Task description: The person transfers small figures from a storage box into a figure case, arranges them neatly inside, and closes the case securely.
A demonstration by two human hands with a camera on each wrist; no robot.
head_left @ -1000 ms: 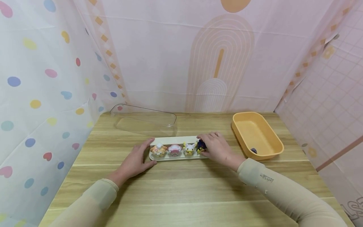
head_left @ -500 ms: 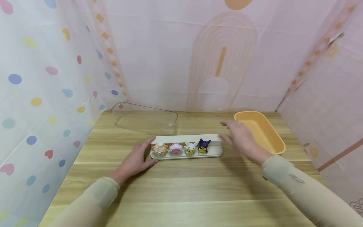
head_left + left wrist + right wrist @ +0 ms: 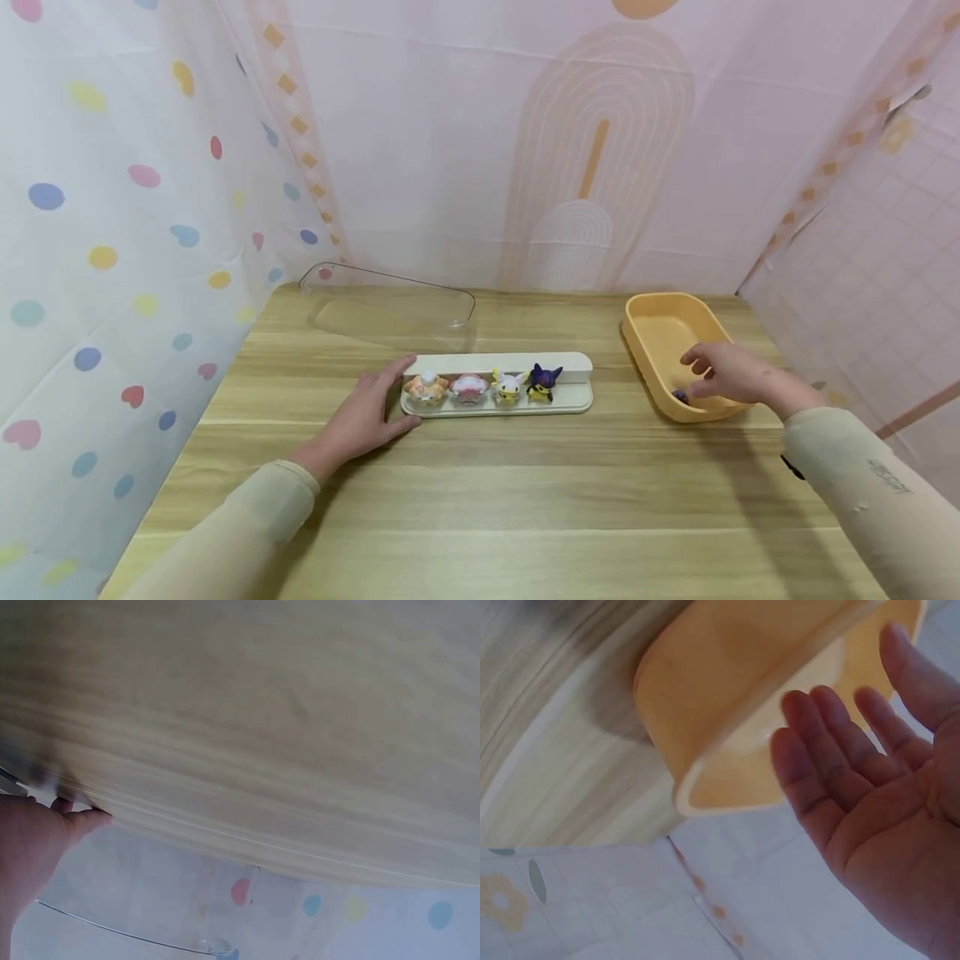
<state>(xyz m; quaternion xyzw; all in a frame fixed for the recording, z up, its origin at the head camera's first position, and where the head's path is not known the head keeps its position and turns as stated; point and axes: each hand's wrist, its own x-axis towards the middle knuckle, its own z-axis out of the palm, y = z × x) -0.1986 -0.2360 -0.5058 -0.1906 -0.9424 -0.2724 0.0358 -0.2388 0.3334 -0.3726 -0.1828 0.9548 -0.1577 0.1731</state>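
A long white display stand (image 3: pixel 495 364) lies mid-table with a row of toy figures on its front step. From the left these are an orange-and-white figure (image 3: pixel 426 389), a pink-and-white figure (image 3: pixel 469 390), a white-and-yellow figure (image 3: pixel 508 387) and a dark purple eared figure (image 3: pixel 543 382). My left hand (image 3: pixel 367 412) holds the stand's left end between thumb at the front and fingers at the back. Over the orange tub (image 3: pixel 637 354), my right hand (image 3: pixel 727 372) reaches in with loosely bent fingers, nothing in them. A small dark purple piece (image 3: pixel 680 397) lies in the tub below its fingertips.
A clear plastic cover (image 3: pixel 390 312) stands on the wooden table (image 3: pixel 480 500) behind the stand, near the back left. Patterned cloth (image 3: pixel 420 150) hangs along the back and both sides.
The right hand has let go of the dark purple eared figure, leaving it at the right of the row, and has moved right over the tub. The left hand keeps its hold.
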